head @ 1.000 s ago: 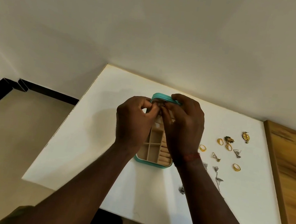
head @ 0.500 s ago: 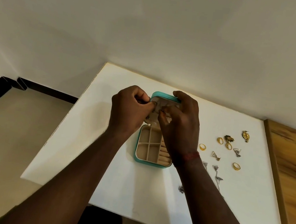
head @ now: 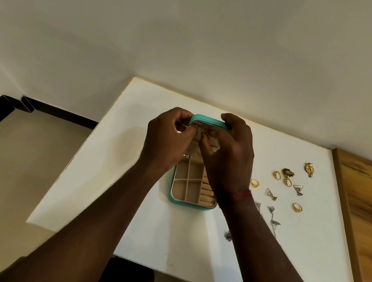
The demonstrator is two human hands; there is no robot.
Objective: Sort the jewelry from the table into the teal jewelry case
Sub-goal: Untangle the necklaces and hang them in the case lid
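White table (head: 109, 178) stands against a plain cream wall (head: 194, 35), with a wooden panel (head: 367, 212) along its right side. On the table lies the teal jewelry case (head: 192, 204), open, and its long axis runs straight away from the person. The tray with its beige compartments is at the near end, and the lid (head: 209, 121) stands upright at the far end. Both hands meet at the inner face of this lid, above and beyond the tray. The left hand (head: 168, 138) has its fingers curled, and thumb and forefinger are pressed together at the left edge of the lid. The right hand (head: 230, 156) hooks its forefinger over the top edge of the lid, while its thumb and next fingers pinch a small piece (head: 206, 134) against the lining. The piece is too small to name, and the left pinch seems to hold its other end. I judge that it is being fastened into the lid, so the piece lies just ahead of the fingertips, not down in the tray. The remaining jewelry is all to the right of the case: a gold ring (head: 254, 183) just beside the right wrist, then more rings and earrings (head: 271, 194), and silver pieces (head: 274, 220) nearer the person. For the next pick the right hand is clearly nearer, and the left would have to cross over the case.
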